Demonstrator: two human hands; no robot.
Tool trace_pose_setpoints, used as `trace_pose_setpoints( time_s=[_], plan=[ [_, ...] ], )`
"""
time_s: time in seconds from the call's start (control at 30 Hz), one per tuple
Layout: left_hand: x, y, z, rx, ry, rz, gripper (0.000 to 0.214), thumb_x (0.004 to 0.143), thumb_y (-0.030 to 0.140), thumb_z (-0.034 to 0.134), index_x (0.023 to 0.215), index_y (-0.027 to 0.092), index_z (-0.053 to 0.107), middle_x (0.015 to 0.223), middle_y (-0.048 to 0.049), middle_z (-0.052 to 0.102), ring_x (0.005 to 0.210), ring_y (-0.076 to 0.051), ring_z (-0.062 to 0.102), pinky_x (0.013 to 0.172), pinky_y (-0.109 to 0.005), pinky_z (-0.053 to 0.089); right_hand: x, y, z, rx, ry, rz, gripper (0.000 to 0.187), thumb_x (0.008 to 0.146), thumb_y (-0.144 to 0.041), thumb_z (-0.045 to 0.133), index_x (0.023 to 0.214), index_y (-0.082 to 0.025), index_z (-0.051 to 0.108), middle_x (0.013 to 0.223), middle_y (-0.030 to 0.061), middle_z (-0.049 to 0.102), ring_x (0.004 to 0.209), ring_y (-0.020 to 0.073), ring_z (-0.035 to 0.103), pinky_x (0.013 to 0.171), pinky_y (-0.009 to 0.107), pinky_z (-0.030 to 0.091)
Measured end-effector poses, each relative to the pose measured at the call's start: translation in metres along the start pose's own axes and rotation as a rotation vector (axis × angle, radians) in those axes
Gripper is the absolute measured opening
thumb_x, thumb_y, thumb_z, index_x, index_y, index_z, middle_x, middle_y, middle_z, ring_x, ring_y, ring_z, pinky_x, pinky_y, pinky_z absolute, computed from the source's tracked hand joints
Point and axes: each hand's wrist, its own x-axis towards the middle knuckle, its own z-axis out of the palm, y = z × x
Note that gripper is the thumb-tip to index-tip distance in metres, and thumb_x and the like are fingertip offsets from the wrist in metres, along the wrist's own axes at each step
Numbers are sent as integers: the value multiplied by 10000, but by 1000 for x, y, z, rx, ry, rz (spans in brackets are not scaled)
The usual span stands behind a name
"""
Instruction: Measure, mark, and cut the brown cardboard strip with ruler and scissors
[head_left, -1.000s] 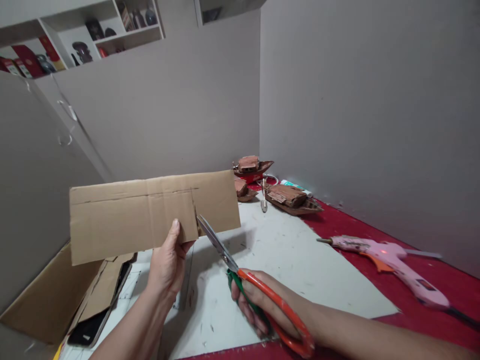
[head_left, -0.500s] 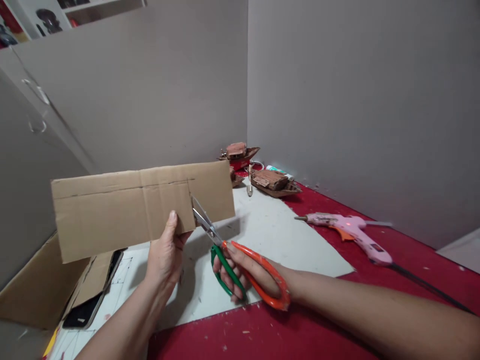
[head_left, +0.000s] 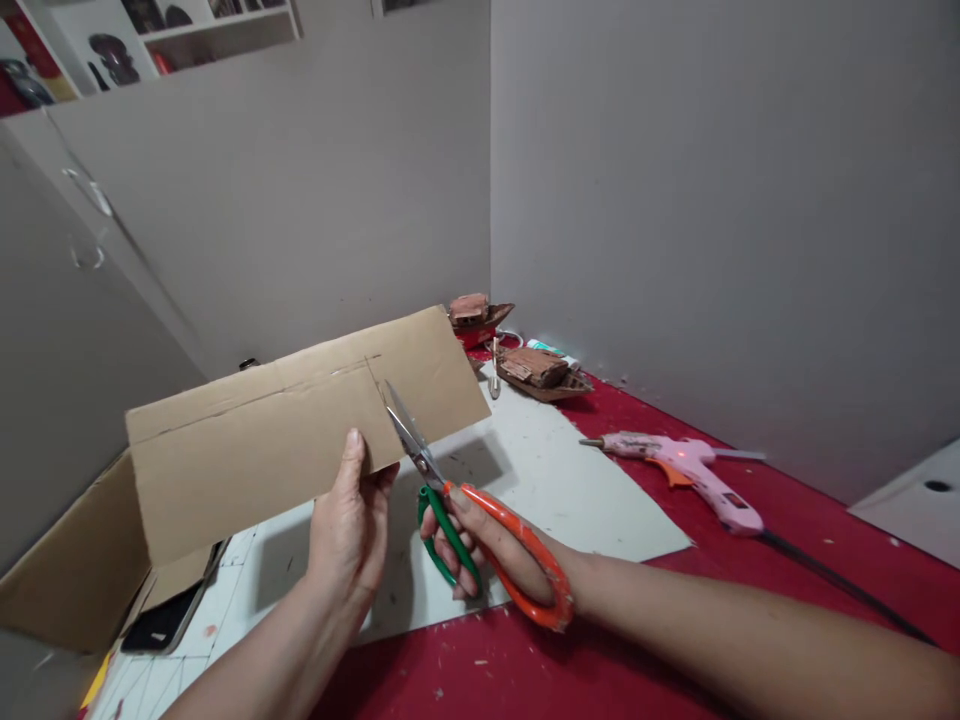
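Note:
A long piece of brown cardboard (head_left: 262, 450) is held up in the air by my left hand (head_left: 349, 525), thumb on its front face and fingers behind. A pencil-like dark line runs along its upper part, and a short line crosses it near the right. My right hand (head_left: 465, 540) grips scissors (head_left: 517, 550) with one green and one orange handle. Their blades are slightly apart and straddle the cardboard's lower edge, in a cut along the short line. The fingers behind the cardboard are partly hidden.
A pink glue gun (head_left: 697, 465) with a lit light lies on the red tabletop (head_left: 817, 540). Model boats (head_left: 544, 370) stand at the back corner. White paper (head_left: 585, 490) lies beneath my hands. More cardboard (head_left: 75, 560) and a dark phone (head_left: 169, 625) are at the left.
The cardboard has tilted, its left end lower and its right end higher. My left hand has shifted slightly right. The scissors stay in the cut; the camera view has shifted a little.

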Motion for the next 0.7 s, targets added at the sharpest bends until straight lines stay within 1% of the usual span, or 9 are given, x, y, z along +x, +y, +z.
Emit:
trace_pose_setpoints(
  time_s=[0.13,0.27,0.37,0.43,0.53,0.63,0.7],
  plan=[
    [-3,0,4,-3,-5,-6,101,825,228,750,871,141,731,939,-55,740,829,-153,668,764,-281,535,-3,-1,4,-2,46,-39,676,770,-828,461,858,-166,565,572,-56,515,402,73,467,429,207,397],
    [-6,-1,6,-20,34,42,56,829,197,744,875,169,732,999,-46,742,890,-153,673,807,-289,539,-3,-1,5,29,54,-34,701,728,-846,492,856,-162,571,574,-57,509,408,69,454,430,204,410],
    [-6,-3,6,-11,59,46,116,823,187,751,937,192,732,1068,-34,730,909,-153,667,783,-288,548,-3,1,4,66,34,-23,649,777,-811,480,826,-169,561,534,-63,499,382,67,435,430,214,415],
    [-6,-4,5,-11,57,27,162,806,194,768,963,189,729,1064,-33,727,887,-154,663,747,-283,552,-3,2,3,63,37,-26,625,805,-787,470,788,-169,557,498,-63,491,361,66,422,415,210,398],
    [-5,-4,4,-30,37,-3,140,786,192,787,904,147,726,972,-43,729,809,-146,658,685,-265,552,-3,3,2,50,73,-27,613,801,-777,495,756,-168,553,470,-62,479,362,72,421,389,196,363],
    [-3,-3,3,-74,32,-71,67,799,154,769,805,120,711,832,-25,709,703,-120,639,638,-255,557,-2,3,1,10,101,-56,604,815,-766,487,741,-170,544,454,-60,469,371,81,426,384,198,353],
    [-1,-3,1,-82,32,-117,78,815,141,749,758,113,703,756,-11,683,647,-108,622,613,-253,563,0,3,0,-48,110,-81,615,819,-774,470,742,-168,543,460,-55,474,377,82,425,382,199,352]
  ],
)
